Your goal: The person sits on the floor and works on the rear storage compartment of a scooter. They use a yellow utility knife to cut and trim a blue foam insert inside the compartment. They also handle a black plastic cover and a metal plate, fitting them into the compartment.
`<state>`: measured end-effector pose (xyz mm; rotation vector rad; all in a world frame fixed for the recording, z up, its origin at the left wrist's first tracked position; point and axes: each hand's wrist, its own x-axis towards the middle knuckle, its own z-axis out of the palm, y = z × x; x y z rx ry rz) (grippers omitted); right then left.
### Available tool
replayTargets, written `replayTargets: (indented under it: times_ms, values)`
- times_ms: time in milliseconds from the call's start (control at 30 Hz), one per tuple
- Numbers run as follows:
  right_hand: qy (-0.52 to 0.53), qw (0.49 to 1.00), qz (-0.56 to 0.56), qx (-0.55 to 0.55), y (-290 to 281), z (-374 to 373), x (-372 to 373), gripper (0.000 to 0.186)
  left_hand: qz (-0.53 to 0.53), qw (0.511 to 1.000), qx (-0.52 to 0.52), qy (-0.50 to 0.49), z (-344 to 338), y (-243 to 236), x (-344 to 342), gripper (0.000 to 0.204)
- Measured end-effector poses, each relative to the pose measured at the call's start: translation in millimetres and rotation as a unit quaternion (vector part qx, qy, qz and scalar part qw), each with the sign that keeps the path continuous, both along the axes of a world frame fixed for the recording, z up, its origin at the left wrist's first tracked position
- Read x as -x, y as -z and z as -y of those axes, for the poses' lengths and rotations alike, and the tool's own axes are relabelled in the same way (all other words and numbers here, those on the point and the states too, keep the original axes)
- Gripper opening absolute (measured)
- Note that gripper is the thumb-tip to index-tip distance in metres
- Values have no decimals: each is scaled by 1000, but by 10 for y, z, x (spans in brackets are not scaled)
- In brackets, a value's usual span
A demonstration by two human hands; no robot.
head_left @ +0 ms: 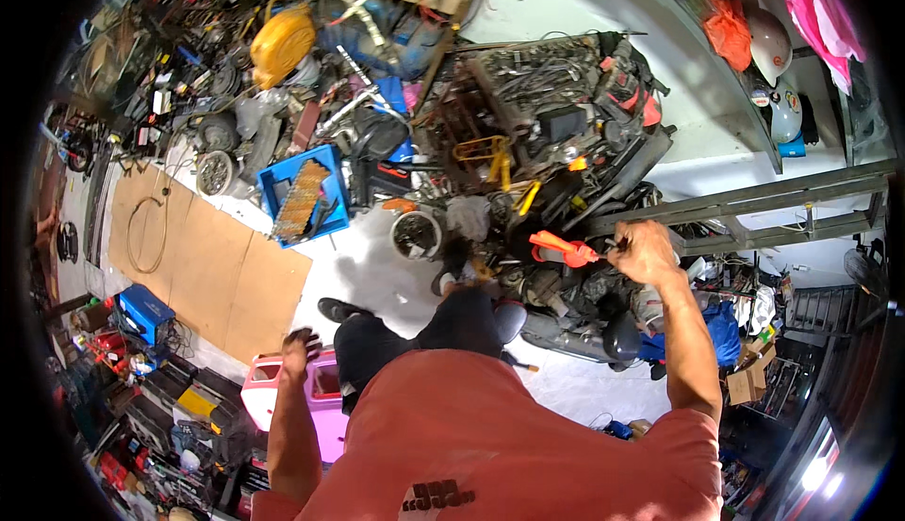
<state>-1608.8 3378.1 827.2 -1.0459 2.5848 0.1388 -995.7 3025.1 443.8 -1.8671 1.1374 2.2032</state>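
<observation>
My right hand (646, 250) is raised at the right, its fingers closed round the end of a bright orange tool (566, 248). The tool has a slim pointed part and a loop-like part; I cannot make out its exact kind. Behind this hand runs a grey metal frame (754, 208). My left hand (300, 352) hangs at my left side with its fingers slightly apart and nothing visible in them. It is nearest a pink and purple plastic piece (325, 417) with window-like openings, partly hidden by my arm.
Mixed metal parts and tools (556, 97) lie heaped ahead. A blue crate (337, 202) and a white bucket (416, 235) of small parts stand before my feet. Flattened cardboard (203, 266) covers the floor at left. A blue machine (144, 312) sits beyond the pink piece.
</observation>
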Motion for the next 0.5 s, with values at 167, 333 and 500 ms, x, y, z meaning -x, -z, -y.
replayTargets:
  times_ms: [167,333,500]
  values:
    - [-15,1000,-4,0,285,843,-839,23,-149,953,189,186,1156,403,-951,21]
    - [-37,991,103,81,507,2470,-2201,21,42,964,218,146,2154,-293,-1590,28]
    - [-233,932,175,215,867,4234,-3469,23,-64,971,219,-70,2544,630,-2750,25]
